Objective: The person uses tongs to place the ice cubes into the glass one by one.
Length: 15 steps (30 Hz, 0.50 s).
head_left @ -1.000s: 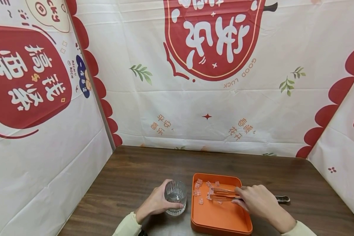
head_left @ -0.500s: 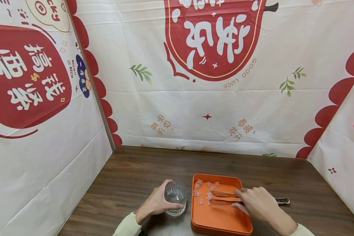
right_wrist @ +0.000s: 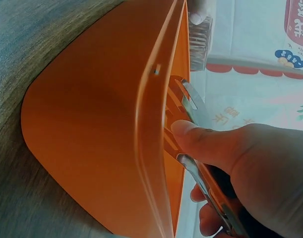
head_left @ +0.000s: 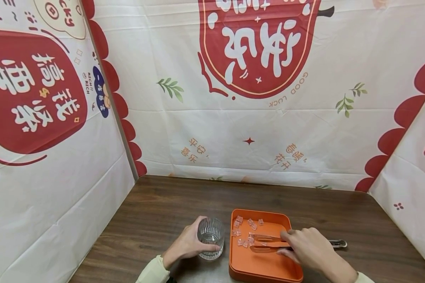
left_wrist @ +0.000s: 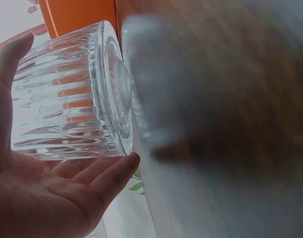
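A ribbed clear drinking glass [head_left: 211,236] stands on the table just left of the orange tray [head_left: 265,267]. My left hand [head_left: 191,240] grips the glass round its side, thumb in front; the left wrist view shows the palm and fingers about the ribbed glass [left_wrist: 67,99]. My right hand [head_left: 308,245] holds metal tongs [head_left: 336,244] over the tray, tips pointing left and parted. Small clear cubes [head_left: 239,220] lie in the tray's left half, several of them close by the tong tips. In the right wrist view, the thumb presses on the tongs [right_wrist: 196,173], while the tray wall hides the cubes.
The dark wooden table [head_left: 156,208] extends behind and to both sides of the tray. A white printed cloth [head_left: 248,122] hangs at the back, with more cloth on the left and right sides.
The tong tips have moved slightly toward me in the tray, and a few cubes near them have shifted. The left hand and glass have stayed in place.
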Each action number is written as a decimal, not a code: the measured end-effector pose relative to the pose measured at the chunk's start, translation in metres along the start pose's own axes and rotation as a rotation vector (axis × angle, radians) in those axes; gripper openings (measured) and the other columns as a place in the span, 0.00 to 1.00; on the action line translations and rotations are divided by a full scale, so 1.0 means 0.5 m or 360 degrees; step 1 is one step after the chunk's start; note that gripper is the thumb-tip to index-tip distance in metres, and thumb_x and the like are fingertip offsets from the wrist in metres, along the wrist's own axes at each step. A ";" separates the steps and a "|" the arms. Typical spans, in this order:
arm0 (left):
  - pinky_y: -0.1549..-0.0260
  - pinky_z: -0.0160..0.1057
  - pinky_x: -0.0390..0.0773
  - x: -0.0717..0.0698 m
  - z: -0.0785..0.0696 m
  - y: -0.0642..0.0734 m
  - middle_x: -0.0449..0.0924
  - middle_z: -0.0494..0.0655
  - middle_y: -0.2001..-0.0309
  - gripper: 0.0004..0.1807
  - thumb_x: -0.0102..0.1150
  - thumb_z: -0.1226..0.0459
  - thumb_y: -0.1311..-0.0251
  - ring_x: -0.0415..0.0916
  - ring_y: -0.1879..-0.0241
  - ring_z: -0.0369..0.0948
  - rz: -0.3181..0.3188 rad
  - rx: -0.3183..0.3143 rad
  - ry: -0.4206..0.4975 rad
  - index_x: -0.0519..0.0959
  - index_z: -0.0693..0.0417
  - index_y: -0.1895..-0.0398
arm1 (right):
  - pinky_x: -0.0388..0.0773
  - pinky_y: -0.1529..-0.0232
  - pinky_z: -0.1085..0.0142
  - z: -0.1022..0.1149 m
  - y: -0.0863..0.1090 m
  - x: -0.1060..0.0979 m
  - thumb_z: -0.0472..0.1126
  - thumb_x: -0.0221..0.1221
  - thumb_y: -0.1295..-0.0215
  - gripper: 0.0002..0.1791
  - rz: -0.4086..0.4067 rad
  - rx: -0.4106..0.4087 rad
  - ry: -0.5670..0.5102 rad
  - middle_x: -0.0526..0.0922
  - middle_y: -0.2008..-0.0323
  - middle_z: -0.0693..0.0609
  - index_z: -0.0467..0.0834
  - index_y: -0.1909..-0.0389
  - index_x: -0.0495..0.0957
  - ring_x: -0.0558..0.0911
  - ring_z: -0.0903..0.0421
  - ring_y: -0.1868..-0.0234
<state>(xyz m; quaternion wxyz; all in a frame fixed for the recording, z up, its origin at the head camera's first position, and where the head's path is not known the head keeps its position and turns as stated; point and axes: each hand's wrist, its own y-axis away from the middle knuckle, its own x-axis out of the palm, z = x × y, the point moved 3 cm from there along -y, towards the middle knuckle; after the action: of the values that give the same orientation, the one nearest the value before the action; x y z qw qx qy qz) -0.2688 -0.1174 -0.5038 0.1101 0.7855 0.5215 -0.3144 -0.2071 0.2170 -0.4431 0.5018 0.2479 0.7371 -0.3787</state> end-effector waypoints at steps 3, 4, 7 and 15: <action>0.56 0.39 0.79 0.000 0.000 0.000 0.82 0.47 0.52 0.45 0.79 0.44 0.60 0.81 0.56 0.41 0.0001 -0.0006 -0.0004 0.68 0.51 0.39 | 0.55 0.85 0.68 0.001 -0.001 0.003 0.64 0.64 0.42 0.20 0.0020 -0.0006 -0.0014 0.69 0.82 0.63 0.53 0.74 0.72 0.60 0.64 0.88; 0.56 0.39 0.79 0.000 0.000 0.000 0.82 0.47 0.52 0.45 0.79 0.44 0.60 0.80 0.56 0.41 0.0000 -0.0007 -0.0005 0.68 0.51 0.39 | 0.55 0.85 0.68 0.001 -0.002 0.004 0.64 0.64 0.42 0.20 0.0029 -0.0009 -0.0014 0.69 0.82 0.63 0.53 0.74 0.72 0.60 0.64 0.88; 0.56 0.39 0.79 0.000 0.000 0.000 0.82 0.47 0.53 0.45 0.79 0.44 0.60 0.80 0.56 0.41 -0.0003 -0.0009 -0.0007 0.68 0.51 0.40 | 0.56 0.84 0.69 0.002 -0.005 0.008 0.64 0.64 0.42 0.20 0.0085 -0.0007 -0.0017 0.68 0.83 0.63 0.54 0.74 0.72 0.60 0.64 0.87; 0.56 0.40 0.79 -0.001 0.000 0.000 0.82 0.46 0.53 0.45 0.78 0.44 0.60 0.80 0.56 0.40 0.0005 -0.0014 -0.0012 0.68 0.50 0.40 | 0.58 0.84 0.68 0.006 -0.013 0.019 0.64 0.63 0.41 0.19 0.0181 -0.0029 -0.0009 0.68 0.82 0.62 0.54 0.74 0.72 0.62 0.64 0.86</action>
<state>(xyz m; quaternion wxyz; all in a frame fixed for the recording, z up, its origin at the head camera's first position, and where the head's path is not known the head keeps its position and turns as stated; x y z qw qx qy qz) -0.2691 -0.1180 -0.5034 0.1161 0.7846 0.5213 -0.3150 -0.2138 0.2106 -0.4507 0.5269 0.2837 0.7238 -0.3435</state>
